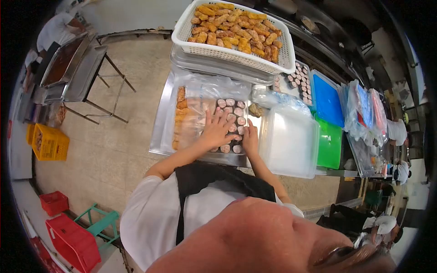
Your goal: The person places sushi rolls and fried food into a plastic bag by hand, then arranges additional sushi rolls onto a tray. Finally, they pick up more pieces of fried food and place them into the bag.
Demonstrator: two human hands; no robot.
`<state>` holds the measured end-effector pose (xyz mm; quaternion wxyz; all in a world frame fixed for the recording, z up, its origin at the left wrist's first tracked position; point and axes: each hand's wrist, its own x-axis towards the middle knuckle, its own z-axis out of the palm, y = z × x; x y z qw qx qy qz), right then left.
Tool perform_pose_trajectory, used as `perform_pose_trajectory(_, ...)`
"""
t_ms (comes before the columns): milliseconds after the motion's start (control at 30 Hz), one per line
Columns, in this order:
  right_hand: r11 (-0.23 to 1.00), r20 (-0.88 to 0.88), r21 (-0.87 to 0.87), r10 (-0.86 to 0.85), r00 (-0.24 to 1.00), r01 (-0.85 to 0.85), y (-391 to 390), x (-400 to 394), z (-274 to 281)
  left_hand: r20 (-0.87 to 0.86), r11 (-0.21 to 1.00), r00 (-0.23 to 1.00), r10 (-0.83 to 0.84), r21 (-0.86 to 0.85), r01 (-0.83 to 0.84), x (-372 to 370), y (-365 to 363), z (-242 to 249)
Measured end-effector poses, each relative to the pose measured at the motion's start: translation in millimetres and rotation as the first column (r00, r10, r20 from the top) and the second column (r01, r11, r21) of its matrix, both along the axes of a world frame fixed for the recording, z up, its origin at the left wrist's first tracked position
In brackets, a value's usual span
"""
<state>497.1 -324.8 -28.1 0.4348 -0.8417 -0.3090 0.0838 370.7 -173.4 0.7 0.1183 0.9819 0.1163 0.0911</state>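
Hands mid-frame | left hand (pixel 217 129) fingers spread flat, right hand (pixel 250 139) fingers together, on sushi rolls (pixel 232 119) | arranging rows; next needs gentle nudging

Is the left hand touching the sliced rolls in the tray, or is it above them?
Touching. In the head view the left hand lies flat, fingers spread, directly on the rows of sliced rolls in the metal tray, with no gap visible between them.

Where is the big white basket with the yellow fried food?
In the head view, the white basket sits at the top centre, on stacked trays beyond the sushi rolls that both hands touch.
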Motion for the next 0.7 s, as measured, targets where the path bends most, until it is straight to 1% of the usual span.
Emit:
perform_pose_trajectory(100, 0.999, -0.008, 0.031, -0.023, 1.000, 0.024, -1.3, -6.7, 5.8, 0.081, 0.999, 0.997, -0.003, 0.036, 0.000, -2.6, -0.2, -2.3)
perform_pose_trajectory(200, 0.999, -0.006, 0.047, -0.024, 1.000, 0.024, -1.4, -7.3, 6.0, 0.058, 0.999, 0.998, -0.012, 0.037, 0.009, -1.8, 2.0, -4.8)
perform_pose_trajectory(233, 0.998, 0.001, 0.052, -0.025, 1.000, 0.025, -1.0, -8.1, 8.1, 0.039, 0.999, 0.999, -0.013, 0.031, 0.012, -2.9, 1.7, 3.3)
perform_pose_trajectory(267, 0.998, 0.010, 0.058, -0.025, 1.000, 0.025, -0.6, -8.4, 9.6, 0.054, 0.995, 0.998, -0.014, -0.101, 0.020, -5.5, 3.1, 11.2)
perform_pose_trajectory(333, 0.999, 0.002, 0.034, -0.036, 0.999, 0.036, -0.3, -8.4, 9.4, 0.192, 0.999, 0.981, -0.021, -0.038, 0.029, -17.7, 17.8, 54.4)
perform_pose_trajectory(367, 0.999, -0.005, 0.024, -0.043, 0.999, 0.043, 0.0, -9.0, 9.4, 0.256, 1.000, 0.966, -0.028, -0.005, 0.031, -24.7, 28.7, 61.6)
perform_pose_trajectory(400, 0.999, -0.024, 0.025, -0.047, 0.999, 0.047, 0.2, -9.7, 11.7, 0.306, 0.980, 0.948, 0.087, -0.198, -0.026, -32.8, 45.4, 56.9)
perform_pose_trajectory(433, 0.998, 0.008, 0.044, -0.049, 0.999, 0.048, 0.0, -8.9, 6.1, 0.329, 0.921, 0.923, 0.201, -0.384, -0.063, -42.9, 67.0, 51.8)
perform_pose_trajectory(467, 0.998, 0.029, 0.054, -0.038, 0.999, 0.037, 0.7, -9.1, 6.7, 0.280, 0.922, 0.902, 0.328, -0.304, -0.241, -55.3, 90.2, 42.9)
perform_pose_trajectory(500, 0.998, 0.048, 0.058, -0.033, 0.998, 0.030, -0.6, -10.1, 10.5, 0.241, 0.891, 0.862, 0.446, -0.212, -0.402, -68.2, 107.3, 33.4)
perform_pose_trajectory(567, 0.997, 0.015, 0.059, -0.044, 0.999, 0.043, -1.4, -10.4, 11.0, 0.209, 0.780, 0.755, 0.622, -0.256, -0.571, -85.3, 120.5, 27.2)
perform_pose_trajectory(600, 0.998, -0.036, 0.050, -0.044, 0.998, 0.046, -0.9, -12.5, 19.5, 0.120, 0.763, 0.773, 0.623, -0.311, -0.566, -87.7, 121.7, 22.4)
perform_pose_trajectory(667, 0.997, -0.007, 0.054, -0.062, 0.998, 0.062, -0.2, -10.9, 10.1, -0.049, 0.705, 0.782, 0.622, -0.401, -0.585, -94.9, 127.8, 13.4)
perform_pose_trajectory(700, 0.997, 0.018, 0.051, -0.064, 0.998, 0.063, 0.6, -10.7, 8.2, -0.013, 0.714, 0.784, 0.621, -0.402, -0.573, -97.7, 129.1, 7.1)
